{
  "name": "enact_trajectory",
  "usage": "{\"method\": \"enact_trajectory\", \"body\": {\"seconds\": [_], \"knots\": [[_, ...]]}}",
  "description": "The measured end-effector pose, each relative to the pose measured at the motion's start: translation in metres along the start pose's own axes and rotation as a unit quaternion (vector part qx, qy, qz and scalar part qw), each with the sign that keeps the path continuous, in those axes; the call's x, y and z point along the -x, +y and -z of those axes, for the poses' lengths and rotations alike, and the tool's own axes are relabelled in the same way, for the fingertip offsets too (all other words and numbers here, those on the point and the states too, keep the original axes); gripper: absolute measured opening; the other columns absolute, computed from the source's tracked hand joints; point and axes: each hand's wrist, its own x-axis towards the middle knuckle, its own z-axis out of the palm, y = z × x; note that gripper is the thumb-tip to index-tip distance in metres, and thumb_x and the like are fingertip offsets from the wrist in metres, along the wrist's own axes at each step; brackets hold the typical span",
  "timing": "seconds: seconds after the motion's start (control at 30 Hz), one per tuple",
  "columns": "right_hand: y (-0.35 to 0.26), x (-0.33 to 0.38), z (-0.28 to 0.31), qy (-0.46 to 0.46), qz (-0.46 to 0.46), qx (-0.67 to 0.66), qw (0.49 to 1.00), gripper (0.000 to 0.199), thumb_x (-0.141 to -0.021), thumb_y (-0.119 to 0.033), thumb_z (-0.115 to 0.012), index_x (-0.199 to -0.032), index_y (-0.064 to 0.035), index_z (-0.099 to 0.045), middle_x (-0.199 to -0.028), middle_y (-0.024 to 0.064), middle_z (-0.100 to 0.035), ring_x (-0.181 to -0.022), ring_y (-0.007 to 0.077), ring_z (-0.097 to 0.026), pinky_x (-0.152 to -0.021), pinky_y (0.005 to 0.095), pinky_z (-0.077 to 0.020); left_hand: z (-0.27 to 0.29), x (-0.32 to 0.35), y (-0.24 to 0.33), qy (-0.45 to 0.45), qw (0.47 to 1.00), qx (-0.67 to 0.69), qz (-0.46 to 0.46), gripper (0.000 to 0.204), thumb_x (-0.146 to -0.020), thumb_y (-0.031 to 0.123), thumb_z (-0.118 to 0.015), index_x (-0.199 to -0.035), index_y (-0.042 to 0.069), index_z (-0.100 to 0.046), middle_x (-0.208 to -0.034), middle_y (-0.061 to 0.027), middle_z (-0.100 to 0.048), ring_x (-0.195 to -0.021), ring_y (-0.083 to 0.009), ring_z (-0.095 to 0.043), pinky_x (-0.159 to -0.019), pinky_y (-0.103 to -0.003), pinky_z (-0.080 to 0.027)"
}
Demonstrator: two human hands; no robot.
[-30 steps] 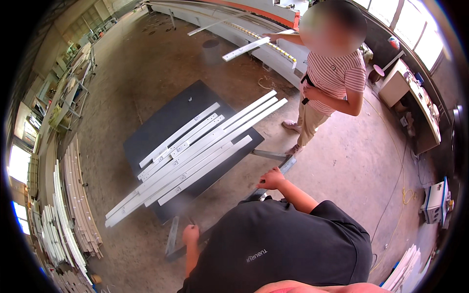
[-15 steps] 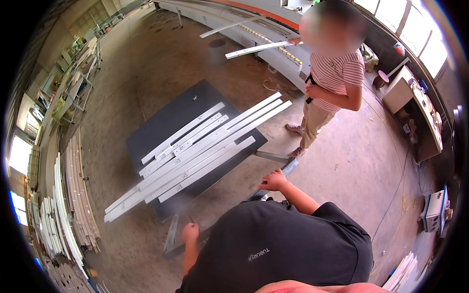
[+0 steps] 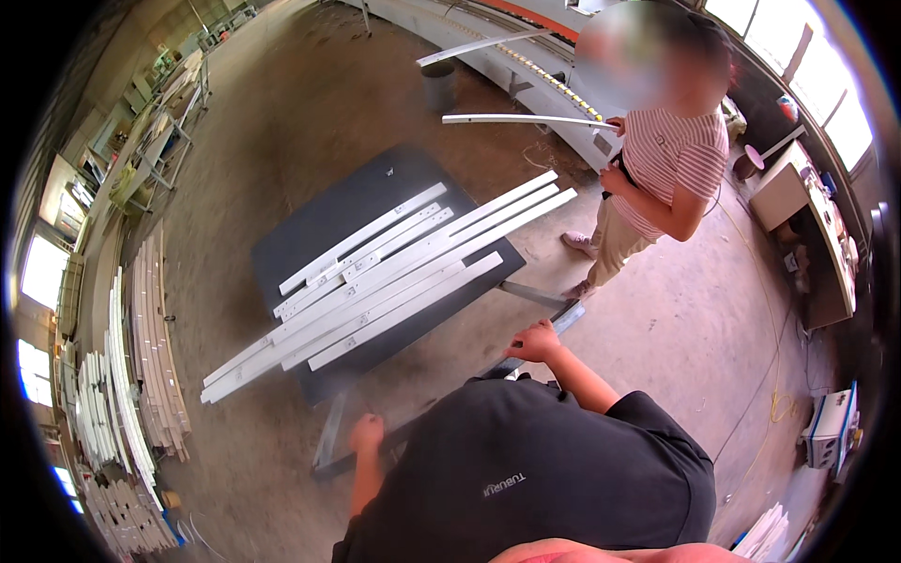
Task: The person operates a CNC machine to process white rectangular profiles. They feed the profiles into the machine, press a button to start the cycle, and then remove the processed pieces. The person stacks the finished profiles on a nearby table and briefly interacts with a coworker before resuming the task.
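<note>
My right hand (image 3: 533,342) is closed on the grey metal bar (image 3: 568,319) at the near side of a low cart. Further left, my left hand (image 3: 367,432) is curled at the same bar, its fingers partly hidden. In front of me, several long white profiles (image 3: 375,286) lie slantwise, side by side, on the cart's dark top (image 3: 343,202). Some stick out past its edges, and small holes or fittings show on several. My dark shirt covers part of the bar between my hands.
Beyond the cart's right side stands a person in a striped shirt (image 3: 676,159), holding another white profile (image 3: 526,119) at a long machine (image 3: 488,70). A dark bin (image 3: 438,89) stands nearby. More profiles (image 3: 155,347) lie stacked at left; a desk (image 3: 798,206) stands at right.
The cart and its profiles appear slightly higher and further right. The other person's profile has turned from slanting to nearly level. My hands remain at the bar.
</note>
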Motion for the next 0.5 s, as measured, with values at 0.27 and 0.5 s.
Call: {"method": "enact_trajectory", "body": {"seconds": [0.27, 0.5], "knots": [[0.003, -0.011, -0.012, 0.030, 0.018, 0.010, 0.999, 0.054, -0.088, -0.075, -0.063, -0.102, -0.0272, -0.084, -0.105, 0.0065, -0.080, -0.113, 0.0295, -0.069, -0.113, 0.0505, -0.0338, 0.003, 0.001, -0.002, 0.004, 1.000, 0.028, -0.003, 0.045, -0.097, 0.049, -0.059, -0.123, 0.016, -0.076, -0.128, -0.0153, -0.075, -0.123, -0.0394, -0.068, -0.102, -0.051, -0.055], [0.002, -0.005, -0.020, 0.060, 0.042, -0.005, 0.997, 0.048, -0.092, -0.067, -0.064, -0.099, -0.0247, -0.085, -0.100, 0.0055, -0.080, -0.107, 0.0299, -0.070, -0.108, 0.0487, -0.0369, -0.004, -0.006, -0.004, 0.025, 0.999, 0.025, 0.003, 0.041, -0.096, 0.050, -0.061, -0.117, 0.020, -0.078, -0.121, -0.0139, -0.077, -0.116, -0.0388, -0.071, -0.096, -0.052, -0.057]]}}
